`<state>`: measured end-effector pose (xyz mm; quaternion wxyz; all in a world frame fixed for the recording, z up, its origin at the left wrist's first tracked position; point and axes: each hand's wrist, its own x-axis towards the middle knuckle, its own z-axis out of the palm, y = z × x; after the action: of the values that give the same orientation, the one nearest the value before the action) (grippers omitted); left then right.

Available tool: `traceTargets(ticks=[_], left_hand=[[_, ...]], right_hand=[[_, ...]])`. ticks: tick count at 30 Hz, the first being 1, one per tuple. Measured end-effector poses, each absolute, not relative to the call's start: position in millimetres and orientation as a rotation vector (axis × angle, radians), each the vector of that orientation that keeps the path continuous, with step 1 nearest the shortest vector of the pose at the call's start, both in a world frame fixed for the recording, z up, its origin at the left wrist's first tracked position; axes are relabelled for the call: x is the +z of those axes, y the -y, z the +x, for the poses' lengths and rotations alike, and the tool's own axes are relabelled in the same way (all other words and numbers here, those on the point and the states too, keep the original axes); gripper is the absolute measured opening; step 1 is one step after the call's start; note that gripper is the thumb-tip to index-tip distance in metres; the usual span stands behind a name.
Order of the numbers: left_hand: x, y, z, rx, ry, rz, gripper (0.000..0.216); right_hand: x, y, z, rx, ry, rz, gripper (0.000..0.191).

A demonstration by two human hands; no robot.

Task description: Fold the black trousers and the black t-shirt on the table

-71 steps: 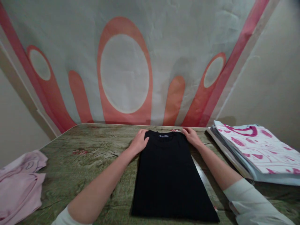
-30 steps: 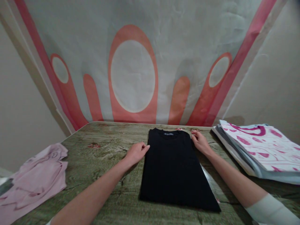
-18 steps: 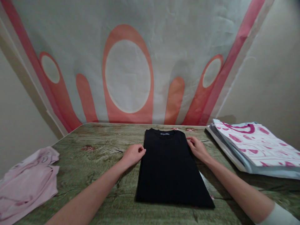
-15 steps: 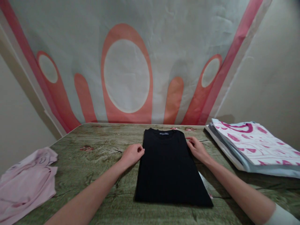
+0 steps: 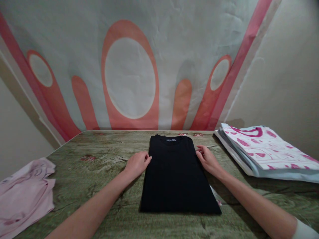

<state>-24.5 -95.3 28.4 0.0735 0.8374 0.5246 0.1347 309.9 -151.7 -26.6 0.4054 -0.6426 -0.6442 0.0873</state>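
A black T-shirt [image 5: 175, 176], folded into a long narrow rectangle with its collar at the far end, lies flat on the green wood-grain table [image 5: 99, 166]. My left hand [image 5: 136, 163] rests at the shirt's left edge with its fingers curled, the fingertips touching the fabric. My right hand [image 5: 207, 158] sits at the shirt's right edge, its fingers bent and pinched on the fold there.
A stack of folded garments [image 5: 264, 151], the top one white with pink print, lies at the right of the table. A crumpled pink garment [image 5: 23, 192] lies at the left edge. A banner with orange ovals hangs on the wall behind.
Both hands have slid from the collar end down along the shirt's side edges toward me. The left fingers have curled in.
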Motion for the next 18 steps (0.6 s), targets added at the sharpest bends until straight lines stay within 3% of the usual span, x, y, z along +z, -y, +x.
traceTargets(ticks=[10,18], left_hand=[[22.8,87.7,-24.2,0.507,-1.407,2.414,0.024],[19.2,87.2,-27.5,0.468,-1.444,2.488,0.021]], right_hand=[[-20.9,198.1,314.6,0.51,1.644,-1.631,0.018],[-9.2,210.8,298.9,0.327,1.716,-1.743,0.028]])
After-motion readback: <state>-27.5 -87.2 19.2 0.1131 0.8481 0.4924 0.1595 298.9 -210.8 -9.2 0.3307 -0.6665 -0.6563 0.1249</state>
